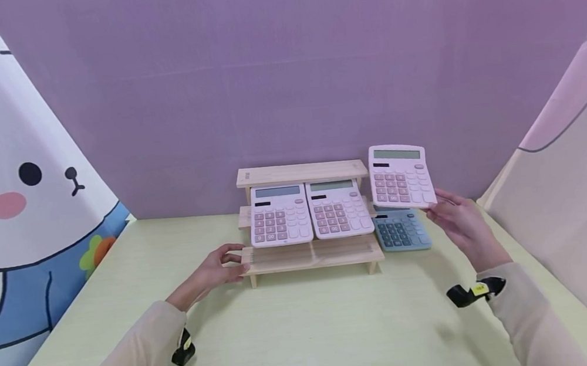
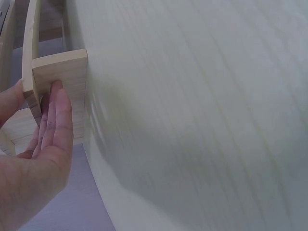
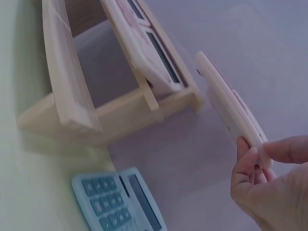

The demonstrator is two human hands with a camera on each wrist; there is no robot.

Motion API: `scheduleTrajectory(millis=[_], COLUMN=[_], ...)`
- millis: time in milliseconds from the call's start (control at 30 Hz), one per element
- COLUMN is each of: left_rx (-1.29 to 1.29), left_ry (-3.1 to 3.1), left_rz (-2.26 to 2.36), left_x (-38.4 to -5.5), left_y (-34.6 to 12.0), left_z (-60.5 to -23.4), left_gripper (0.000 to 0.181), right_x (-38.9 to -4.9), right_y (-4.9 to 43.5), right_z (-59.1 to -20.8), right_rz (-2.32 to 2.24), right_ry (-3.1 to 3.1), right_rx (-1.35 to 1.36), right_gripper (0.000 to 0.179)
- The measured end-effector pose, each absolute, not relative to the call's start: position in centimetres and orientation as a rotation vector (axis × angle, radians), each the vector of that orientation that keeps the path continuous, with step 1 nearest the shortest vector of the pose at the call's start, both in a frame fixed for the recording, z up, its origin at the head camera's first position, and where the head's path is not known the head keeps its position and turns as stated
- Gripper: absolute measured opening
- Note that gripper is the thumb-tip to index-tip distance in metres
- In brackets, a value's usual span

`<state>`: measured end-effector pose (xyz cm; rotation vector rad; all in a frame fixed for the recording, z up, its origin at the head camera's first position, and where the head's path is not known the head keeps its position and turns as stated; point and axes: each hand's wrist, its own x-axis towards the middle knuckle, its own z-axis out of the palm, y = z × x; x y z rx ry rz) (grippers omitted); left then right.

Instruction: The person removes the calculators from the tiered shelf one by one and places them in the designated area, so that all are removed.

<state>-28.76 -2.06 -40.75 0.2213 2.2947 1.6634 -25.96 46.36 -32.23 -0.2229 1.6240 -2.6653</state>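
Note:
Between thumb and fingers my right hand (image 1: pixel 462 224) pinches the lower right corner of a pink calculator (image 1: pixel 400 176), held in the air right of the wooden tiered rack (image 1: pixel 311 253). The right wrist view shows this calculator (image 3: pixel 236 108) edge-on, apart from the rack. My left hand (image 1: pixel 221 268) grips the left end of the rack's lowest shelf, thumb on top and fingers beneath, as the left wrist view shows at the shelf board (image 2: pixel 30 53). Two more pink calculators, a left one (image 1: pixel 280 215) and a right one (image 1: pixel 339 208), lean side by side on the middle tier.
A blue calculator (image 1: pixel 401 232) lies on the table (image 1: pixel 307 329) right of the rack, partly hidden under the raised pink one. Behind the rack hangs a purple backdrop (image 1: pixel 283 78). Printed cloths flank the table, with a cartoon face on the left one (image 1: pixel 35 202).

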Motion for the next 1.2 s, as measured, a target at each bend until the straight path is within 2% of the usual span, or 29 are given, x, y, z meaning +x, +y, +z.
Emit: scheduleTrajectory(millis=[133, 200, 467, 667, 1200], left_rx=[0.237, 0.239, 0.239, 0.215, 0.225], left_ry=[2.286, 2.283, 2.273, 2.277, 2.281], left_rz=[1.671, 1.673, 1.683, 1.683, 1.674], left_x=[-28.9, -28.9, -28.7, -28.7, -28.5], left_y=[-2.1, -2.1, -2.0, -1.9, -1.9], left_z=[-40.8, -40.8, -40.6, -40.7, -40.6], left_gripper=[0.062, 0.062, 0.062, 0.061, 0.063], right_x=[-25.7, -25.5, -25.0, -24.9, -24.2], right_y=[47.3, 47.7, 49.0, 49.9, 52.8], right_z=[-32.8, -33.1, -34.3, -35.4, -37.8], right_rz=[-2.688, -2.703, -2.706, -2.688, -2.616], right_ry=[1.575, 1.539, 1.544, 1.526, 1.62], right_rx=[-0.274, -0.296, -0.303, -0.334, -0.134], right_gripper=[0.033, 0.028, 0.029, 0.036, 0.036])
